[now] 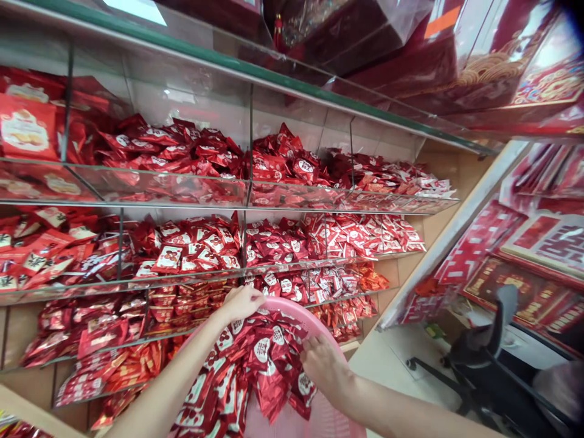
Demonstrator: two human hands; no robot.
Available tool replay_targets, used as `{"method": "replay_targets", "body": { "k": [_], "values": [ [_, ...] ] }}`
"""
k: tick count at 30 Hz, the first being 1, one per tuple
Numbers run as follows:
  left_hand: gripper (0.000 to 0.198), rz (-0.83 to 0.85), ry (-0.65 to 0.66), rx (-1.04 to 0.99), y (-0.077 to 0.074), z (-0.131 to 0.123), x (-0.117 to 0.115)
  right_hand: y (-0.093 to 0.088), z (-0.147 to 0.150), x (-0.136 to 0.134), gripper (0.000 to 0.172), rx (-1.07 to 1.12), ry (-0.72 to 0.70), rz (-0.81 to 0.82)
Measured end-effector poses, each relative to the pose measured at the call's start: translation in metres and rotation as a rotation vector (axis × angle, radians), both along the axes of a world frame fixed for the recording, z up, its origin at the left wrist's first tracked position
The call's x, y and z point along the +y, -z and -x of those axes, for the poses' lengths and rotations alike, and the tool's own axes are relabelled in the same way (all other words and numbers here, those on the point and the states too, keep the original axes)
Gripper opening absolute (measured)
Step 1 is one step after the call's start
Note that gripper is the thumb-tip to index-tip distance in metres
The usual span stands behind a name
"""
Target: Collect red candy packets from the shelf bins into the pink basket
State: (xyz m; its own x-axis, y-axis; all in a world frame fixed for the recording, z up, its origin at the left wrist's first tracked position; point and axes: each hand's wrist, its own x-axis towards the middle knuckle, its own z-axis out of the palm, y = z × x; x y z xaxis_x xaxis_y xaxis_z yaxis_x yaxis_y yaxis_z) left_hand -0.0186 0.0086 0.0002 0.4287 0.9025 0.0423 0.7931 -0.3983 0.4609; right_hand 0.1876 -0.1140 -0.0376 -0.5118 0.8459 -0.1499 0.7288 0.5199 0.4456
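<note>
A pink plastic basket (335,420) tilts against the shelves in front of me, loaded with small shiny red packets (264,353) that carry white ovals and print. My left hand (241,304) is closed at the basket's far rim, fingers bent over it beside the lower shelf edge. Inside the right part of the basket, my right hand (323,368) has its fingers curled against the packets. Whatever lies under those fingers is hidden.
Glass-fronted shelves (182,188) in several tiers hold red and orange packets, split by clear dividers. A thick glass shelf edge (237,64) runs overhead with dark red boxes above. To the right stand a black office chair (483,353) and a rack of red goods (542,255).
</note>
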Motion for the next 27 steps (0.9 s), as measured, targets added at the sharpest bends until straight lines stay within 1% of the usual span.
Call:
{"method": "replay_targets", "body": {
  "k": [2,4,5,6,7,8,9,11,13,14,15,16,18,21,23,27],
  "values": [
    [0.034,0.012,-0.010,-0.021,0.004,0.001,0.000,0.007,0.001,0.000,0.025,0.025,-0.002,-0.008],
    [0.035,0.021,-0.012,-0.028,0.008,0.002,0.001,0.009,0.003,-0.002,0.023,0.042,0.025,0.012],
    [0.034,0.028,-0.014,-0.037,0.009,0.002,0.001,0.006,0.004,-0.003,0.023,0.040,0.044,0.034],
    [0.033,0.030,-0.017,-0.043,0.011,0.003,0.002,0.000,0.005,-0.003,0.023,0.035,0.059,0.064],
    [0.033,0.030,-0.021,-0.041,0.012,0.003,0.002,-0.011,0.005,-0.002,0.023,0.035,0.062,0.099],
    [0.033,0.029,-0.025,-0.041,0.013,0.003,0.003,-0.025,0.004,0.000,0.021,0.059,0.043,0.130],
    [0.033,0.030,-0.028,-0.037,0.013,0.002,0.003,-0.043,0.003,0.004,0.019,0.106,0.009,0.156],
    [0.033,0.039,-0.032,-0.029,0.015,0.002,0.003,-0.085,-0.001,0.019,0.013,0.305,-0.092,0.161],
    [0.032,0.054,-0.038,-0.028,0.015,0.001,0.003,-0.125,-0.006,0.042,0.016,0.468,-0.102,0.096],
    [0.032,0.061,-0.041,-0.027,0.015,0.001,0.002,-0.141,-0.008,0.056,0.016,0.553,-0.112,0.052],
    [0.032,0.065,-0.041,-0.027,0.015,0.001,0.002,-0.153,-0.009,0.070,0.015,0.635,-0.103,0.002],
    [0.033,0.067,-0.039,-0.026,0.015,0.001,0.001,-0.161,-0.010,0.085,0.014,0.702,-0.092,-0.043],
    [0.035,0.069,-0.036,-0.025,0.016,0.001,0.000,-0.167,-0.011,0.113,0.017,0.782,-0.077,-0.102],
    [0.036,0.070,-0.040,-0.028,0.016,0.002,0.000,-0.160,-0.009,0.142,0.021,0.777,-0.071,-0.096],
    [0.035,0.071,-0.048,-0.027,0.017,0.002,0.000,-0.153,-0.007,0.152,0.019,0.739,-0.089,-0.080],
    [0.036,0.064,-0.048,-0.016,0.015,0.003,0.000,-0.144,-0.005,0.159,0.013,0.680,-0.122,-0.075]
  ]
}}
